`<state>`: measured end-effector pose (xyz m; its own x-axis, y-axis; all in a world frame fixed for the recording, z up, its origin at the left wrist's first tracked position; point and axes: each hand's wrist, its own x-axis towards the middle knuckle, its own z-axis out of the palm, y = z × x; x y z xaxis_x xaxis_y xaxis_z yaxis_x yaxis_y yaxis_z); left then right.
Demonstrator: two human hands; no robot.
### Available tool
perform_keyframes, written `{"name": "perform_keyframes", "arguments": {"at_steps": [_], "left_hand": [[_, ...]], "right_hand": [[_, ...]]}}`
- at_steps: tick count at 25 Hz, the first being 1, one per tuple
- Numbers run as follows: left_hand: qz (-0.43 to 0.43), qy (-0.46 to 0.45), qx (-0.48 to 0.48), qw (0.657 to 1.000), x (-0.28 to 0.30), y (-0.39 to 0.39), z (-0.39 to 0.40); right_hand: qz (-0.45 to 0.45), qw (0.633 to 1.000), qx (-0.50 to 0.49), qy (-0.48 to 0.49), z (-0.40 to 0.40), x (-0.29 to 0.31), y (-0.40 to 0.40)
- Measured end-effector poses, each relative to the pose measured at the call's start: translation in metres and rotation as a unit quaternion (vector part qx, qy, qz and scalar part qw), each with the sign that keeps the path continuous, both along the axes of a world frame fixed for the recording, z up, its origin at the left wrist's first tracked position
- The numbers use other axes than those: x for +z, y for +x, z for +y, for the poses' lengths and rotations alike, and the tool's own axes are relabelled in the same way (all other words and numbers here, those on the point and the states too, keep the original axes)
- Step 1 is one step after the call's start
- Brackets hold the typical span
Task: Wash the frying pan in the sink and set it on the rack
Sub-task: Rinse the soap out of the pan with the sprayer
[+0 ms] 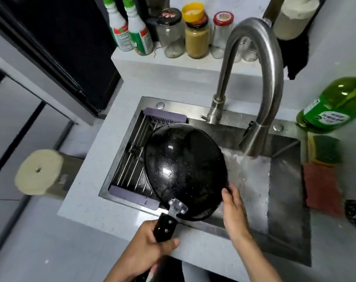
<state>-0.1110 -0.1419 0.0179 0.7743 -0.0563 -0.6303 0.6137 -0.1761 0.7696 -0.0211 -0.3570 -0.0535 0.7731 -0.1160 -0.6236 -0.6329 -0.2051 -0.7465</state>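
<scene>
The frying pan (185, 169) is held upside down and tilted over the sink (285, 200), its black underside facing the camera, with its left part over the rack (132, 159) that lies across the left end of the basin. The left hand (150, 249) holds the black handle (165, 226), with the fingers curled fully around it and the thumb lying across the end. The right hand (234, 212) is at the right rim of the pan; its thumb touches the edge, and the other fingers are hidden behind the pan, so I cannot tell how far they are bent. Water runs from the faucet (254, 78) into the basin just beside the pan. The pan looks stiff and rather heavy, because it is wide and made of metal, so I think 1 hand on the handle alone would let it tip. Its surface shines with water drops and is probably slippery, so the rim gives only weak support. The handle, joined by a metal bracket (178, 208), is the safest place to hold it, and the pan is not fragile.
</scene>
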Motion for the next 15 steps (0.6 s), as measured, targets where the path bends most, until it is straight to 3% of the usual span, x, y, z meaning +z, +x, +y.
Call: {"name": "perform_keyframes", "arguments": {"at_steps": [3, 8, 13, 15], "left_hand": [[-0.011, 0.026, 0.052, 0.998, 0.009, -0.001, 0.047], [-0.049, 0.067, 0.066, 0.994, -0.001, 0.028, 0.127], [-0.035, 0.068, 0.037, 0.996, -0.056, 0.046, 0.173], [-0.028, 0.069, 0.025, 0.997, -0.075, 0.047, 0.185]], "right_hand": [[-0.026, 0.995, 0.044, 0.083, 0.050, 0.010, 0.027], [-0.077, 0.991, 0.088, 0.064, 0.143, 0.016, 0.068], [-0.002, 0.991, 0.136, -0.012, 0.171, -0.026, 0.079], [0.013, 0.989, 0.146, 0.015, 0.171, -0.040, 0.078]]}}
